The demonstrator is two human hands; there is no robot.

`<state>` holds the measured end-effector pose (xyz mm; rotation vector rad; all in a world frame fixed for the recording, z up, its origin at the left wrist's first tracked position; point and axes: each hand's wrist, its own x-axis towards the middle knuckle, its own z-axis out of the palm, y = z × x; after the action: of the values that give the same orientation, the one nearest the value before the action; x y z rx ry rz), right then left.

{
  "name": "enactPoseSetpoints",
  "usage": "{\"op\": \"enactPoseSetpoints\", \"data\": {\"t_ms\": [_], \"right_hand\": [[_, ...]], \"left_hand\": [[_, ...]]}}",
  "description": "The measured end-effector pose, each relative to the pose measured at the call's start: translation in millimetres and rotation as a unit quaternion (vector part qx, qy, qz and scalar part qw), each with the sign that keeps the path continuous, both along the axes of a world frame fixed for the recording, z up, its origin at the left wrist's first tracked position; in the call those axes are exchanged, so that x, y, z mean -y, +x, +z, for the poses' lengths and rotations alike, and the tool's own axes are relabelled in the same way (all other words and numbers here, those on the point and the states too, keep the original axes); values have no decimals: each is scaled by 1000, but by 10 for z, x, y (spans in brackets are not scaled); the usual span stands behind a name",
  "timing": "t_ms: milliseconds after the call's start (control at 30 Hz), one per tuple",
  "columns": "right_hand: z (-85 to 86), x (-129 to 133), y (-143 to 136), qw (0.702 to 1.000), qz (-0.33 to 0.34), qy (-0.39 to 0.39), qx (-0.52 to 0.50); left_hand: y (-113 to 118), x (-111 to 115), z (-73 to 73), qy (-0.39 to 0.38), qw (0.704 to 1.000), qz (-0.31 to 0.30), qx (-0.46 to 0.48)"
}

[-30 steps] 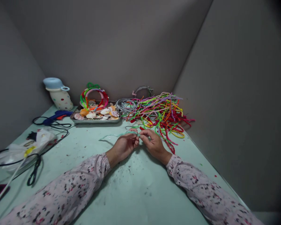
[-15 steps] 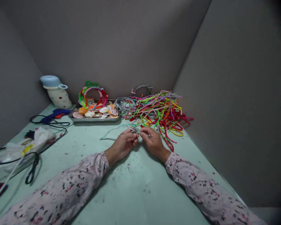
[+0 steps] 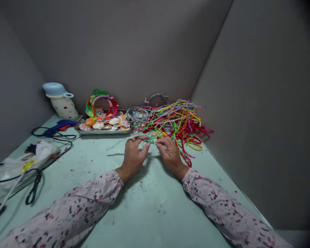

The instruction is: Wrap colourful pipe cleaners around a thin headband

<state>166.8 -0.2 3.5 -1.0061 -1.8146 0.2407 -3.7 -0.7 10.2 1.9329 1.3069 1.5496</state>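
Strand of teal fuzzy craft stem (image 3: 151,139) bridges the gap between the 2 hands, above the middle of the tabletop (image 3: 150,213), its loose tail reaching out past the left. Thumb and forefinger of the right hand (image 3: 171,155) pinch it near the near-side bend. The left hand (image 3: 133,154) is looser: its thumb stands apart from its fingers, which lie along the strand, and whether they actually grip it I cannot tell.

That uneven hold looks like the weak spot. If the right pinch slackened, the bend could spring open, since the left thumb seems to press on nothing. Pulling too hard might kink the thin stem or strip its fuzz. The free tail could also catch on the left fingers.

Just beyond, the multicoloured pile of stems (image 3: 186,120) spills close to the right hand; a forward drift might snag its stray ends. The metal tray (image 3: 103,132) of shells (image 3: 98,126) sits behind the left hand, apart from it.
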Motion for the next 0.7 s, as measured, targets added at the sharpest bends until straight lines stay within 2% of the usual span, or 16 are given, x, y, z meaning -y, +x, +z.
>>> {"op": "enactPoseSetpoints", "data": {"t_ms": [133, 233, 333, 467, 700], "right_hand": [[7, 13, -2, 1000, 20, -2, 1], [8, 13, 2, 1000, 26, -6, -6], [4, 11, 7, 1000, 28, -9, -10], [-13, 13, 13, 1000, 21, -9, -12], [-33, 8, 16, 999, 21, -21, -23]], "left_hand": [[1, -26, 21, -26, 997, -69, -1], [14, -16, 37, -64, 990, -107, 63], [21, -5, 54, -89, 983, -121, 105], [17, -1, 72, -84, 983, -138, 89], [17, -11, 58, -100, 975, -153, 126]]}}
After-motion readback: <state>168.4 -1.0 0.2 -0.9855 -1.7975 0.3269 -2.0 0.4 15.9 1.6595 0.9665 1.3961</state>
